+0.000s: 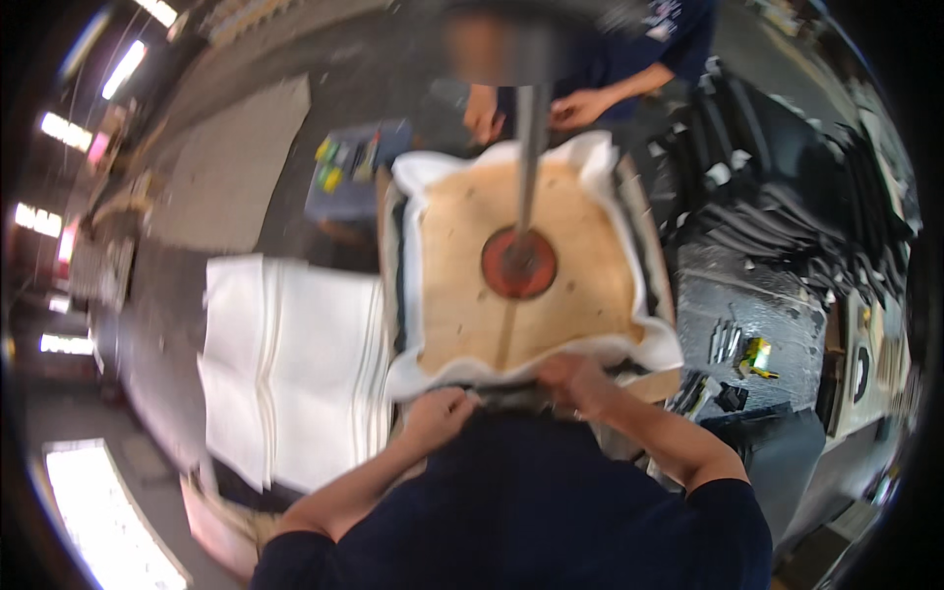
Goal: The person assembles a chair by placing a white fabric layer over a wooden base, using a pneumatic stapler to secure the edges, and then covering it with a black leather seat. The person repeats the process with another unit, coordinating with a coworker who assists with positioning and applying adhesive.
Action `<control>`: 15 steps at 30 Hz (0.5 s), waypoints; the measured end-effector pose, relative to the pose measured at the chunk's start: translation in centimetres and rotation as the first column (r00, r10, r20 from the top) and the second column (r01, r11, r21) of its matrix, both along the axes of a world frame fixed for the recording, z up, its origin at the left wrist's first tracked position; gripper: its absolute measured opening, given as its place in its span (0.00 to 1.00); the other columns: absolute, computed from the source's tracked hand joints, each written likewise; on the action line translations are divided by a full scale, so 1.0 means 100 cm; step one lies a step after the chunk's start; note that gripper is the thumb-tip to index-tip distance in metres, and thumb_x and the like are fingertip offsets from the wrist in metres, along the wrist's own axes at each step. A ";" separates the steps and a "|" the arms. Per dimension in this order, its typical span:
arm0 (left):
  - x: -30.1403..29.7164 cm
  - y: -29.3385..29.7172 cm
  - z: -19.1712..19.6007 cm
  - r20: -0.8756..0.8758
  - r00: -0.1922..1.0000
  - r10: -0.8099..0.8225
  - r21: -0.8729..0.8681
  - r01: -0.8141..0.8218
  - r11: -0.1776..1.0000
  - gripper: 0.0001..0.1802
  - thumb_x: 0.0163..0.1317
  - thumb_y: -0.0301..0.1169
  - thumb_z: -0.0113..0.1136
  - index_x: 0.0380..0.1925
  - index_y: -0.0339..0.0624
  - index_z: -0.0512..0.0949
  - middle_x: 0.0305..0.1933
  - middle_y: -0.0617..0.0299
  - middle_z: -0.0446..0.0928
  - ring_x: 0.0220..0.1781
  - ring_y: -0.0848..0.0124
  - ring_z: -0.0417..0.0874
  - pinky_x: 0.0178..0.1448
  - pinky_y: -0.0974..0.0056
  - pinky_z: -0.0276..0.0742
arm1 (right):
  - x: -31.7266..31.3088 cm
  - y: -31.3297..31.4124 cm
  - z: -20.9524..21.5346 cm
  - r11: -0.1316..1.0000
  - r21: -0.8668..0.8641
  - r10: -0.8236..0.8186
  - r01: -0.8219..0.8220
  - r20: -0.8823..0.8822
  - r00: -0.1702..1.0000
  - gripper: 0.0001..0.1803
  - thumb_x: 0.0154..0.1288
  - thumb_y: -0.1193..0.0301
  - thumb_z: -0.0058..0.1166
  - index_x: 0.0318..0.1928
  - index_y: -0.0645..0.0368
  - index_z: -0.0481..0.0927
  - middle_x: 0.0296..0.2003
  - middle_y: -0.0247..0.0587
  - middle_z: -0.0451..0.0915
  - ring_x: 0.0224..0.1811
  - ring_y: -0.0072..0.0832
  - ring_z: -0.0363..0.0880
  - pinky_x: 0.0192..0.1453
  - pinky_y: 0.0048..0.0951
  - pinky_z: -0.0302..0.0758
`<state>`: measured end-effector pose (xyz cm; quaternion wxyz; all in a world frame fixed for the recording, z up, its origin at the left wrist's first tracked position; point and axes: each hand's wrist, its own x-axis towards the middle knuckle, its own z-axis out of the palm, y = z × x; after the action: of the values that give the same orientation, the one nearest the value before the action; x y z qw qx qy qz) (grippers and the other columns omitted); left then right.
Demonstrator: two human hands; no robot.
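Grey floor (162, 295), white padding (413, 378) around wooden panel (460, 258), left hand (436, 419), right hand (582, 385) alongside, grips unclear

Right hand (578, 385) is pretty smeared, so can't really make out the fingers at the near edge of the white cloth (661, 346). The metal rod (532, 157) covers part of the red disc (497, 264), the co-worker (615, 57) gets chopped by the top edge, and some tools (726, 339) off to the right are too tiny to ID.
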<state>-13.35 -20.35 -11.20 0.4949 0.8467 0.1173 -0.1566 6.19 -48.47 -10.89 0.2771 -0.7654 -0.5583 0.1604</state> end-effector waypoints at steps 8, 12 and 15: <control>-0.046 0.014 0.014 -0.781 0.497 0.377 -0.473 -0.866 0.162 0.23 0.83 0.52 0.61 0.57 0.43 0.85 0.40 0.61 0.89 0.32 0.67 0.85 0.38 0.61 0.78 | -0.040 0.041 0.016 0.963 0.124 -0.244 0.238 0.041 0.969 0.08 0.62 0.73 0.72 0.39 0.56 0.85 0.34 0.42 0.83 0.37 0.47 0.83 0.42 0.45 0.82; -0.027 0.022 0.014 -0.840 0.401 0.366 -0.397 -0.913 0.091 0.25 0.83 0.54 0.59 0.57 0.43 0.85 0.39 0.62 0.89 0.32 0.66 0.85 0.39 0.61 0.78 | -0.089 0.039 0.027 0.840 -0.092 -0.529 0.534 -0.356 0.770 0.06 0.75 0.70 0.67 0.47 0.58 0.89 0.37 0.40 0.87 0.32 0.41 0.83 0.39 0.39 0.81; -0.014 0.028 0.007 -0.866 0.378 0.327 -0.369 -0.925 0.092 0.27 0.83 0.56 0.57 0.55 0.43 0.86 0.38 0.63 0.88 0.31 0.66 0.85 0.39 0.59 0.78 | -0.110 0.056 0.029 0.698 -0.587 -0.578 0.410 -0.800 -0.162 0.10 0.84 0.66 0.61 0.51 0.59 0.89 0.37 0.37 0.88 0.30 0.32 0.82 0.37 0.33 0.80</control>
<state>-14.78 -17.54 -10.53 0.7819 0.2256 0.5486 -0.1919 -4.85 -42.89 -7.98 0.5590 -0.6190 0.1265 0.5369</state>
